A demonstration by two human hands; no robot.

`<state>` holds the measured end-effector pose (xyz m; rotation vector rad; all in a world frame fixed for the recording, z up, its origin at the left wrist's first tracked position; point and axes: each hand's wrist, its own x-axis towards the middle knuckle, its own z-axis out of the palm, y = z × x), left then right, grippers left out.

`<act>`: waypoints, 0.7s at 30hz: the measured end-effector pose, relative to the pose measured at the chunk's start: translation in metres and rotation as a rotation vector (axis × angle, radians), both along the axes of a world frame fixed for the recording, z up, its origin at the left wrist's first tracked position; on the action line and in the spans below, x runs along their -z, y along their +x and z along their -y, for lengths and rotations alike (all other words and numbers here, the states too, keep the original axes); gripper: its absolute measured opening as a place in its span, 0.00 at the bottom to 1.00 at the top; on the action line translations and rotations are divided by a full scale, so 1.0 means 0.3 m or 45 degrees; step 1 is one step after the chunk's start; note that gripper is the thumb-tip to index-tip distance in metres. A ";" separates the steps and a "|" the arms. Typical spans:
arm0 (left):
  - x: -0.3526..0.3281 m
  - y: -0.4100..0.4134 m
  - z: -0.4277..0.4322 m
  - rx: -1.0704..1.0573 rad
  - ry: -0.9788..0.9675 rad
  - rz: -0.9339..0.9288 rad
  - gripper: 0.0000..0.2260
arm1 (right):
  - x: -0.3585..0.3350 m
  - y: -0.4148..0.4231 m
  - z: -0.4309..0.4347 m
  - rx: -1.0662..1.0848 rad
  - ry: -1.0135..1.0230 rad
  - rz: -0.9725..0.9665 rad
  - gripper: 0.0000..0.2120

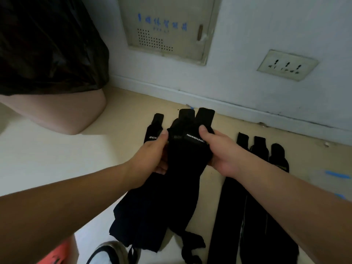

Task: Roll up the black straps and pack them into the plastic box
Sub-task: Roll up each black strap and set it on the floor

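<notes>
Black straps (182,168): a bundle of several is held up off the floor (47,159) at centre of view, gripped from both sides. Left hand (150,157) is on the bundle's left edge, thumb on top near the upper end, fingers curled underneath; its grip is closed on the bundle. Right hand (222,155) is on the right edge, thumb just beside the white "MANUEKLEAR" label, fingers wrapped behind; its grip is also closed on the bundle. Tab ends of two straps stick out past the thumbs toward the wall (266,35). The lower ends hang down and trail onto the floor next to a shoe (108,252). A single strap (155,128) lies flat on the floor just left of the bundle, partly hidden by the left hand, white lettering showing. Three more straps (253,216) lie side by side on the floor to the right, apart from the bundle, running lengthwise toward the wall. The wall carries a beige panel (167,29) and a socket plate (287,64). Upper left: a black bag (47,44) over a pale rounded object (66,113). A blue tape mark (338,175) sits on the floor at far right.
</notes>
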<state>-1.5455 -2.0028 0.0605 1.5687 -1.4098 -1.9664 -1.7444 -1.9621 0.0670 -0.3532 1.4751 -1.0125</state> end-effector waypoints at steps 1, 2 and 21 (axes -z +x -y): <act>-0.069 0.007 -0.009 0.045 -0.009 -0.017 0.24 | -0.049 0.024 -0.004 0.011 -0.017 -0.020 0.13; -0.141 0.013 -0.022 0.100 -0.049 -0.028 0.21 | -0.095 0.051 -0.008 0.025 -0.028 -0.058 0.14; -0.984 0.022 -0.413 0.195 -0.484 -0.106 0.07 | -0.916 0.182 -0.565 0.297 -0.399 -0.186 0.09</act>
